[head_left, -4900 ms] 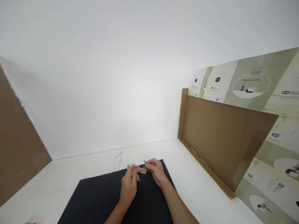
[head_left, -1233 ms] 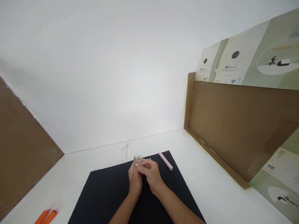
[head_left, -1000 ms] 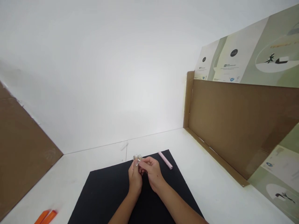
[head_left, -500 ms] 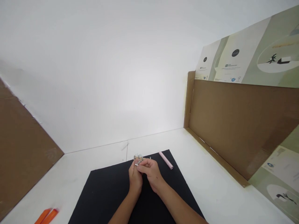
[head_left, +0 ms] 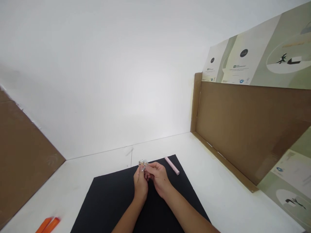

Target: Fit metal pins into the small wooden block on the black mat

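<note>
small shiny piece: by the far edge of the black mat, between both hands; long axis unclear.
grip: left hand and right hand pinching the piece, neither nearer.
pink tube: aslant, near the mat's far right corner.
counter: white; orange pieces left of mat.
room: white wall, cardboard panels both sides.

A small shiny, partly transparent assembly is held up between both hands above the black mat's far edge; its details are too small to tell.
</note>
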`<state>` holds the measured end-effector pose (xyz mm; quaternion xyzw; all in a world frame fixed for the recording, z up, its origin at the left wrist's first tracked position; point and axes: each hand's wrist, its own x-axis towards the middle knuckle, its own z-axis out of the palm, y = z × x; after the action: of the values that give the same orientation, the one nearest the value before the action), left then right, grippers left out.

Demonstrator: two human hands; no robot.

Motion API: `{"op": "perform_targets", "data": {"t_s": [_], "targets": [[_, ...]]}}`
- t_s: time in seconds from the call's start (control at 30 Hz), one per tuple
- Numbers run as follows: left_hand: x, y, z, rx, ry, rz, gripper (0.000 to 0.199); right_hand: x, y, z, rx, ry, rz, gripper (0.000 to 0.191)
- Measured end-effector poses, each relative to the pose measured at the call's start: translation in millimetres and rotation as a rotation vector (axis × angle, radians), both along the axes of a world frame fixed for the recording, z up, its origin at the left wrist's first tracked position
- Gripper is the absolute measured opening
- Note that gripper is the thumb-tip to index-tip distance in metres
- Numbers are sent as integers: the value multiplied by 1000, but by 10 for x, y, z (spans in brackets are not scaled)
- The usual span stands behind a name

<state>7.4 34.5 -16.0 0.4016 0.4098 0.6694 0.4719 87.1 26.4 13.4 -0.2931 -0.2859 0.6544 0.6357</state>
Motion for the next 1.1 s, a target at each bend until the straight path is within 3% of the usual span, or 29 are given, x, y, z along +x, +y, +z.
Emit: {"op": "perform_targets", "data": {"t_s": [0.37,0.8,1.1], "targets": [[-29,-3,-19,8,14,20,31,-32,-96,72,20,-158,11,15],[-21,22,-65,-6,35,33,37,-25,17,-42,-13,0,-19,20],[-46,23,-63,11,38,1,31,-47,-121,112,19,-137,-14,13]]}}
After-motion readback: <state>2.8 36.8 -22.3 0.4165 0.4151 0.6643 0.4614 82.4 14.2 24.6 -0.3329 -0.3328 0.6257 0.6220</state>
